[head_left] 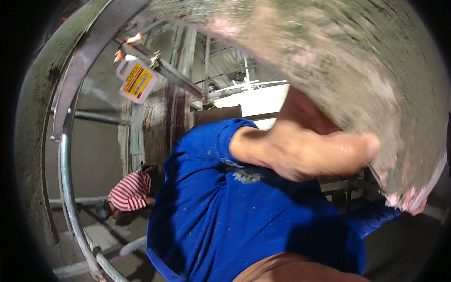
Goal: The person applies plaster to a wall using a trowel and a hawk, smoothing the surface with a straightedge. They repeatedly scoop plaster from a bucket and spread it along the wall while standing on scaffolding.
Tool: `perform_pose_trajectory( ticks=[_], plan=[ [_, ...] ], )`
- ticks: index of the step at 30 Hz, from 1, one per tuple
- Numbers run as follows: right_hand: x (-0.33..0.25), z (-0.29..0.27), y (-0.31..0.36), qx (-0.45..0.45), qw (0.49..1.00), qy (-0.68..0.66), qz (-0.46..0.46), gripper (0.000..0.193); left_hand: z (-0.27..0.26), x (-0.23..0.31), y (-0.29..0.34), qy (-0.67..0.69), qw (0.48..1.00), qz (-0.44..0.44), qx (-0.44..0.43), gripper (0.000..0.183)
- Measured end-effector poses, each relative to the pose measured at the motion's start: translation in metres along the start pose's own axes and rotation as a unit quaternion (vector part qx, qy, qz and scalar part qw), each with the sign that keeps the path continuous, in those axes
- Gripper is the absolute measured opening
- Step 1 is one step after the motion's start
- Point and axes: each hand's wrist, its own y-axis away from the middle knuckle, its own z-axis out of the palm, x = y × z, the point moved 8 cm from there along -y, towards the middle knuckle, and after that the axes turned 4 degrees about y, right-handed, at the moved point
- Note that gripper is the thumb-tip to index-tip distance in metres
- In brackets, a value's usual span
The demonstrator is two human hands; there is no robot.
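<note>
My left hand [307, 145] reaches across from a blue sleeve at the middle of the view, slightly blurred. Its thumb lies against the edge of a broad, board-like piece smeared with wet grey mortar [338, 61]; the other fingers pass behind that edge, mostly hidden. This piece fills the upper right, very close, with pinkish patches, and its exact kind cannot be told. At its lower right end, part of my right hand [418, 207] shows beyond a dark blue sleeve, fingers closed at the mortar-covered edge and largely hidden.
Metal scaffold tubes [70, 174] run down the left and across behind. A white jug with a yellow label [137, 82] hangs near a tube at the upper left. Lower down, a person in a red-and-white striped shirt [129, 190] bends over. A rough grey edge [33, 122] borders the far left.
</note>
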Motion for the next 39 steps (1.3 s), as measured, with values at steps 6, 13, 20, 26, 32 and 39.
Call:
perform_pose_trajectory(
  ticks=[6, 13, 20, 26, 32, 39],
  plan=[
    [0.025, -0.070, 0.017, 0.002, 0.998, 0.031, 0.046, 0.028, 0.028, -0.045, 0.009, -0.061, 0.995, 0.030, 0.066, 0.054],
    [0.035, -0.129, 0.040, 0.005, 0.995, 0.066, 0.070, 0.027, 0.040, -0.086, 0.022, -0.059, 0.991, 0.100, 0.060, 0.048],
    [0.034, -0.178, 0.047, 0.014, 0.992, 0.103, 0.073, 0.026, 0.050, -0.095, 0.018, -0.065, 0.997, 0.041, 0.017, 0.038],
    [0.023, -0.221, 0.048, 0.019, 0.988, 0.142, 0.053, 0.026, 0.050, -0.130, 0.016, -0.058, 0.998, 0.022, 0.021, 0.037],
    [0.035, -0.265, 0.068, -0.017, 0.990, 0.106, 0.094, 0.026, 0.013, -0.214, 0.013, 0.172, 0.972, -0.102, 0.126, 0.037],
    [0.124, -0.214, 0.160, -0.130, 0.797, -0.106, 0.580, 0.046, -0.090, -0.339, 0.071, 0.208, 0.915, -0.230, 0.257, 0.038]
  ],
)
